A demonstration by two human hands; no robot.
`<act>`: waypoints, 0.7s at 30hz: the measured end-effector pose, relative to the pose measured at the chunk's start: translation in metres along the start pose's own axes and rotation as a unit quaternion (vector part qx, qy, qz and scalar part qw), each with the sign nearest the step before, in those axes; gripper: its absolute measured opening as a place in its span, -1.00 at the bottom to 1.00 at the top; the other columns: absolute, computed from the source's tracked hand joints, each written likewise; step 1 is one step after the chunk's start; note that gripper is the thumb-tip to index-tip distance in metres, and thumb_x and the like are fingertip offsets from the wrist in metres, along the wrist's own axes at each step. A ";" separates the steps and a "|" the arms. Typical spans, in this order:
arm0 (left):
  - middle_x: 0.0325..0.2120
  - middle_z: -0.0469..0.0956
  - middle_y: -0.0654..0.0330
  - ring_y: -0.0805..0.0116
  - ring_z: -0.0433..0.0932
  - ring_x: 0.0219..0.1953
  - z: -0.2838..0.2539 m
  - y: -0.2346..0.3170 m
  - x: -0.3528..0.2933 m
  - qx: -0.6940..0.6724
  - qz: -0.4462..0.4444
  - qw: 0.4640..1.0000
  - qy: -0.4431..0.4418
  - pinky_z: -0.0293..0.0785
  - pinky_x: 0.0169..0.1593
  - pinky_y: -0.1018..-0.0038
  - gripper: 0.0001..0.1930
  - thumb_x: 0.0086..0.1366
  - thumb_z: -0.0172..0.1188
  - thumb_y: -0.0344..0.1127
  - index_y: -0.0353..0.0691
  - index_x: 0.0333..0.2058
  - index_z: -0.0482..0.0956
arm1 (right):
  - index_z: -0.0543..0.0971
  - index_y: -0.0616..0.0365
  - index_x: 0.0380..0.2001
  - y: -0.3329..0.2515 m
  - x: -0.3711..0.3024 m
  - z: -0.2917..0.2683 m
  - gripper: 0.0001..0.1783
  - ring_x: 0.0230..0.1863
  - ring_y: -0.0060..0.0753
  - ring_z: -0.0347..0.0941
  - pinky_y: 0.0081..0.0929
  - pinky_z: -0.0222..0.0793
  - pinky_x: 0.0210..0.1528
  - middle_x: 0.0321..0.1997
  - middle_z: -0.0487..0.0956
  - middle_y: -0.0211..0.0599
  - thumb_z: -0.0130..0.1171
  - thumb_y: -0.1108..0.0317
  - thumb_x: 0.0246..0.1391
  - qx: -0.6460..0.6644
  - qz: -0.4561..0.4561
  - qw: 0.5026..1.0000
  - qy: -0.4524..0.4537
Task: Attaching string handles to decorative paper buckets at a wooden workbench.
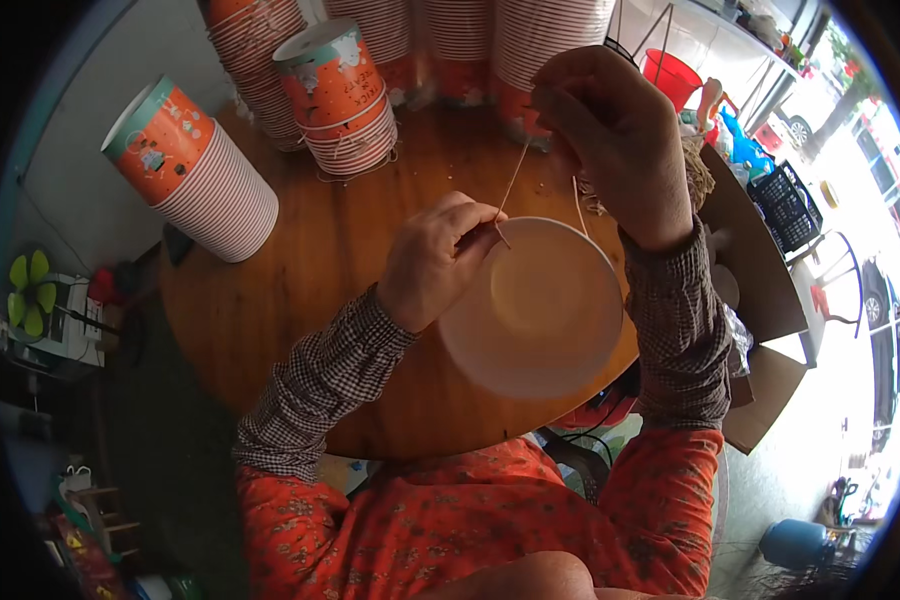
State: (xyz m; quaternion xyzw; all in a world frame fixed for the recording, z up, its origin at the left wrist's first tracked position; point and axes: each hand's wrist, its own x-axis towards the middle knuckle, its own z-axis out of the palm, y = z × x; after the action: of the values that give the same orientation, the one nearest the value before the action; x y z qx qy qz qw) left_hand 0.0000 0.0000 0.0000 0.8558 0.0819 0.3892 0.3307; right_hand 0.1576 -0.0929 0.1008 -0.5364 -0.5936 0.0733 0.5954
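Observation:
A white round paper bucket (475, 335), seen into from above, is in front of me at the table's near side. My left hand (435, 255) is closed at its upper left rim, pinching a thin light cord (514, 178) between thumb and finger. A short cord end hangs below that pinch, over the bucket's inside. The cord runs taut up and right to my right hand (625, 140), which is raised beyond the rim with its fingers closed on it. Another stretch of cord hangs below the right hand towards the bucket's far right rim.
Nested orange-and-white paper buckets (195, 170) stand at the left of the wooden table (290, 330). A shorter stack (342, 105) and several tall ones line the back. Cardboard (755, 250) and a bundle of cords (698, 170) are at the right. A green-bladed fan (32, 290) stands far left.

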 end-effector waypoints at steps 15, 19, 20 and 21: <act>-0.47 0.50 0.23 0.48 0.52 -0.46 -0.052 -0.013 -0.025 0.002 -0.107 0.993 -0.047 0.44 -0.38 0.55 -0.88 0.19 0.24 -0.42 -0.25 -0.28 0.60 | 0.50 0.24 -0.26 0.015 -0.005 0.050 -0.87 -0.39 -0.66 0.48 -0.63 0.41 -0.32 -0.45 0.55 -0.39 0.14 0.51 0.08 -0.006 0.041 0.999 -0.028; -0.49 0.50 0.19 0.42 0.51 -0.47 -0.049 -0.035 -0.031 -0.080 -0.131 0.987 -0.039 0.45 -0.37 0.51 -0.87 0.23 0.17 -0.40 -0.27 -0.25 0.57 | 0.51 0.23 -0.25 0.010 0.001 0.063 -0.85 -0.38 -0.55 0.53 -0.54 0.44 -0.30 -0.41 0.59 -0.26 0.13 0.50 0.07 -0.028 -0.019 0.998 -0.048; -0.49 0.50 0.17 0.40 0.52 -0.46 -0.049 -0.037 -0.032 -0.087 -0.156 0.983 -0.037 0.45 -0.37 0.48 -0.87 0.25 0.14 -0.40 -0.28 -0.25 0.56 | 0.52 0.22 -0.25 0.009 0.002 0.065 -0.85 -0.37 -0.54 0.53 -0.53 0.44 -0.30 -0.40 0.59 -0.24 0.14 0.49 0.07 -0.037 -0.035 0.997 -0.050; -0.49 0.50 0.17 0.40 0.52 -0.46 -0.050 -0.039 -0.033 -0.089 -0.156 0.983 -0.037 0.45 -0.37 0.48 -0.87 0.25 0.14 -0.40 -0.28 -0.25 0.56 | 0.52 0.22 -0.26 0.009 0.004 0.066 -0.86 -0.36 -0.52 0.54 -0.51 0.43 -0.31 -0.40 0.60 -0.23 0.15 0.49 0.07 -0.045 -0.051 0.996 -0.054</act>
State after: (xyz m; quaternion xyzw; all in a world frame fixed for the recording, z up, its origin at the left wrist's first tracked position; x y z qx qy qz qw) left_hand -0.0539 0.0419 -0.0209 0.8137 0.1666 0.3064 0.4650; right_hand 0.1119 -0.0503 0.0787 -0.5271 -0.6542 0.0453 0.5405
